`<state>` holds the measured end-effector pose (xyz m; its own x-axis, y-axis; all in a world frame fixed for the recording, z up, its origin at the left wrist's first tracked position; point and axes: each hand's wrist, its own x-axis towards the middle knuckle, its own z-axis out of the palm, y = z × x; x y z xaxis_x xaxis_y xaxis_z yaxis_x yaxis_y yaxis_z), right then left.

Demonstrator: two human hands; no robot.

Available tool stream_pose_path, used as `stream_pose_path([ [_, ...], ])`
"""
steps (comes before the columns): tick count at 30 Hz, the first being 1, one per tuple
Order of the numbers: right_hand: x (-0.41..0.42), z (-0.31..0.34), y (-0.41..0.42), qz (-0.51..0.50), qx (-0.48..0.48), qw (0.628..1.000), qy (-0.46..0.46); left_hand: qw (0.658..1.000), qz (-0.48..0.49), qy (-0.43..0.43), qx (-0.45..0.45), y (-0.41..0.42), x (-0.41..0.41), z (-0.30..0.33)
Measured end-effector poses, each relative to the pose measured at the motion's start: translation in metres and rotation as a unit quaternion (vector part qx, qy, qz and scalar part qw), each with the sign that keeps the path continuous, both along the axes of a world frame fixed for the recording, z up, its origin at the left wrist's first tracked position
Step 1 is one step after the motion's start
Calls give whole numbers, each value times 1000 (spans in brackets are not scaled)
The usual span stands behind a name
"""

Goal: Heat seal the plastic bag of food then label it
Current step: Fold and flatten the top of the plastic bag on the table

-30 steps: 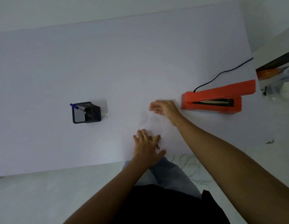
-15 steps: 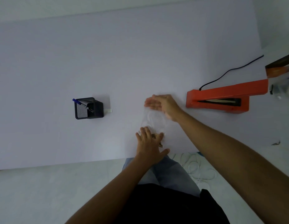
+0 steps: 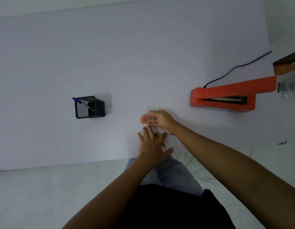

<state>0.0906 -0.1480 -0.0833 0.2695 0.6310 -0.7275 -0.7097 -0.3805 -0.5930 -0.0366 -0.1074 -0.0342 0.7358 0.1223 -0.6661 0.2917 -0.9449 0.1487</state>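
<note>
Here, near the desk (image 3: pixel 44 63) edge, the left hand (image 3: pixel 151 146) lies flat and released, pinning the food end of the clear plastic bag (image 3: pixel 157 130); just beyond, the right hand (image 3: pixel 157 120), fingers straight, presses its mouth flat. This looks like smoothing before sealing. Next, the mouth must reach the open orange heat sealer (image 3: pixel 226 98) farther right; the pen holder (image 3: pixel 89 107) waits left.

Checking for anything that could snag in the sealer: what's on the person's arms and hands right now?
Nothing that shows. Both forearms are bare right down the frame, with no sleeves in view. The left hand and right hand carry no gloves, and no watch, ring or bracelet can be seen. No cables or markings on either arm.
</note>
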Motion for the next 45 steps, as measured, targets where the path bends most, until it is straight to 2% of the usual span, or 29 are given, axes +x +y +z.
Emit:
stream_pose_path([
  [5, 25, -1, 8, 20, 2, 1000, 6, 1000, 6, -2, -2, 3, -2, -1],
  [11, 72, -5, 20, -56, 17, 998, 6, 1000, 2, -11, -1, 1, -5, -3],
  [16, 107, -4, 28, -84, 9, 996, -37, 1000, 7, -25, 2, 3, -6, -6],
  [22, 104, 4, 23, -129, 16, 989, -67, 1000, -1, -27, 10, 4, -8, -6],
  [25, 68, 9, 6, -110, 24, 993, -43, 1000, -1, -21, 9, 3, -9, -6],
  [29, 10, 9, -32, -28, -6, 999, -29, 1000, -5, -16, 12, 4, -5, -7],
  [32, -10, 8, -51, -20, -21, 999, -23, 999, -7, -24, 25, 4, -4, -11],
  [38, -5, 9, -42, 44, -42, 997, -40, 1000, -12, -4, 21, 3, -5, -12],
  [45, 25, 3, -24, 14, -37, 999, -25, 999, -20, 11, 22, 4, 2, -6],
])
